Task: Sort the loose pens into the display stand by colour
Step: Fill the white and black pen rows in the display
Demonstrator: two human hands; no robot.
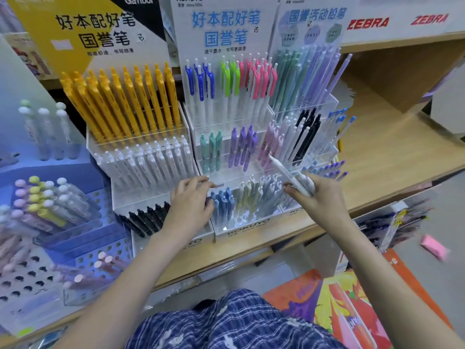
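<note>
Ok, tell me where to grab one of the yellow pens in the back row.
Pinch a yellow pen near its top end, coming from above and the front. The pens lean back, tops free; their lower barrels sit inside the clear stand, packed close beside their neighbours.

One head-worn view looks forward and down, close over the pen stand (241, 222) on a wooden shelf (390, 157) (wide-angle, edges bending).
</note>
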